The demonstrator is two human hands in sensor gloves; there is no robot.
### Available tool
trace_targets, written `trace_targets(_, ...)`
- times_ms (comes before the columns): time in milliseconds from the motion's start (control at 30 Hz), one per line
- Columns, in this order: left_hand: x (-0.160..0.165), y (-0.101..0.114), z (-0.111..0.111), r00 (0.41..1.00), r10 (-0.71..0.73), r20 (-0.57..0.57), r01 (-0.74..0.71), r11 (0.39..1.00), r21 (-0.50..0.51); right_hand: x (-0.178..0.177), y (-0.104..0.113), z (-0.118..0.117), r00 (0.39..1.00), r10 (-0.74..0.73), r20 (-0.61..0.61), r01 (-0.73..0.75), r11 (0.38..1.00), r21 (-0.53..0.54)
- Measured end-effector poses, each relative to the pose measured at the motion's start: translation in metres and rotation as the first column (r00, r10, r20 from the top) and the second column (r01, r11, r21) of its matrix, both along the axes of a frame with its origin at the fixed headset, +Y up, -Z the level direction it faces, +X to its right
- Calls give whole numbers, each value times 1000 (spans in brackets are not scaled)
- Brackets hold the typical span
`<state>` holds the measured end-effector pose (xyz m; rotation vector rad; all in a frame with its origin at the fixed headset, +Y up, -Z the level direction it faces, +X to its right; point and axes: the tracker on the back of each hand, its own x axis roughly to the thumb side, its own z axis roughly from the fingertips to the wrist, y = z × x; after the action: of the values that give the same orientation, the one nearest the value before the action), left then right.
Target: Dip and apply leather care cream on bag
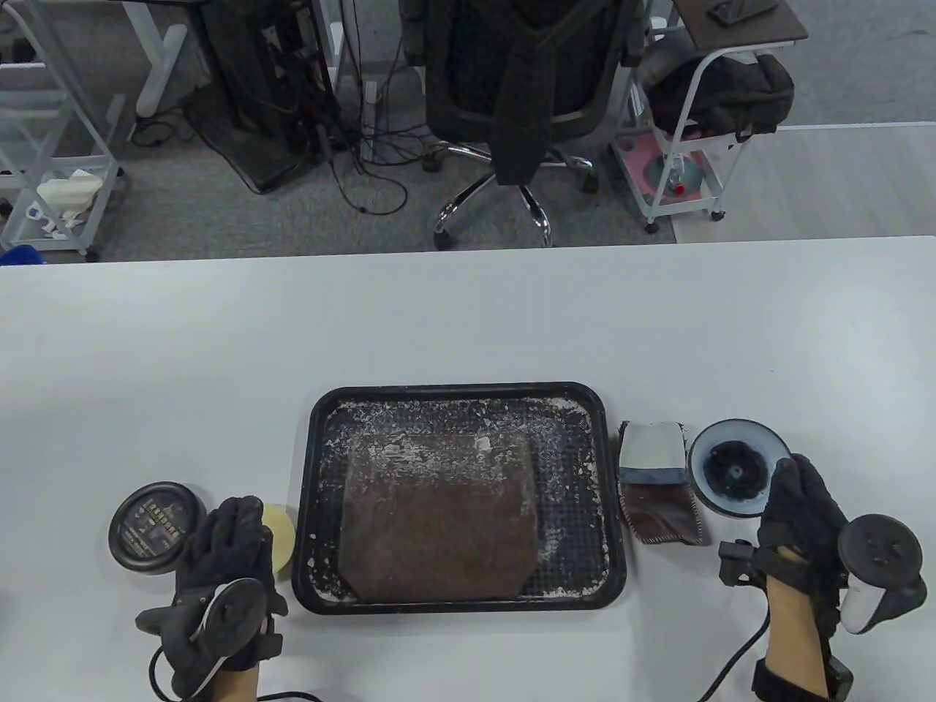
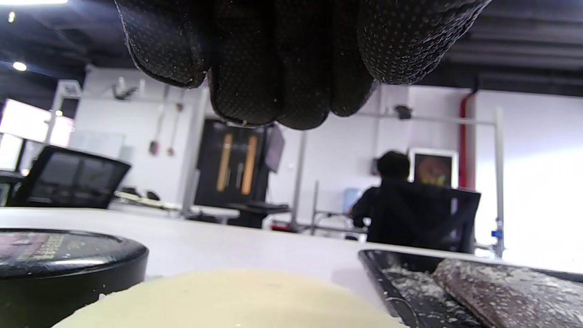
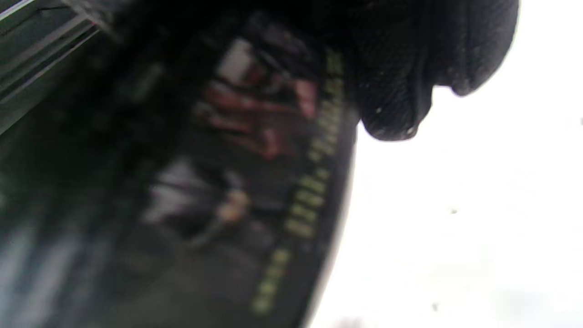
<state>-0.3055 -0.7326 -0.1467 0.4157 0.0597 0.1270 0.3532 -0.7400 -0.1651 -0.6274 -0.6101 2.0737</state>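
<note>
- Far left, the lidded cream tin (image 1: 156, 526) sits on the table (image 1: 468, 314), unopened.
- Left hand (image 1: 227, 545) hovers over the pale sponge (image 1: 280, 536); fingers look fairly straight, nothing gripped.
- Centre: the brown bag (image 1: 439, 515) lies flat in the black tray (image 1: 325, 585), flecked white.
- A leather pouch (image 1: 662, 490) lies beside the tray.
- Right hand (image 1: 793, 504) curls on the rim of 1 round dish (image 1: 738, 464); tilting it risks a spill.

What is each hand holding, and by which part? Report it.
The right hand grips the open cream jar by its right rim. The left hand lies over the yellow sponge; whether it grips it cannot be told.
</note>
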Motion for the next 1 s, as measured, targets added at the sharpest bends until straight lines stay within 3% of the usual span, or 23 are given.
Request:
trace_targets(100, -1, -1, 0, 1000, 4, -5, -4, 1000, -3, -6, 0, -1, 996, -50, -70, 52, 998, 23)
trace_targets(267, 0, -1, 0, 1000, -2, -3, 2, 1000, -6, -21, -7, -5, 932, -279, -232, 299, 953, 54)
trace_targets(433, 1, -1, -1, 1000, -3, -2, 3, 1000, 0, -33, 1, -4, 938, -191, -290, 209, 977, 33)
trace_targets(533, -2, 0, -5, 1000, 3, -2, -3, 1000, 16, -40, 3, -3, 922, -204, -330, 231, 972, 44)
trace_targets(667, -9, 4, -6, 1000, 23, -9, -23, 999, 41, -54, 1, -4, 822, -329, -464, 361, 932, -23)
trace_targets(767, -19, 7, -8, 997, -37, -61, 41, 997, 71, -68, -1, -7, 728, -403, -554, 418, 902, -106)
trace_targets(867, -32, 5, -10, 987, -101, -128, 107, 993, 40, -80, -5, -9, 704, -412, -579, 427, 896, -119)
trace_targets(1000, -52, 2, -12, 979, -78, -189, 81, 997, 10, -93, -7, -8, 700, -397, -594, 409, 904, -123)
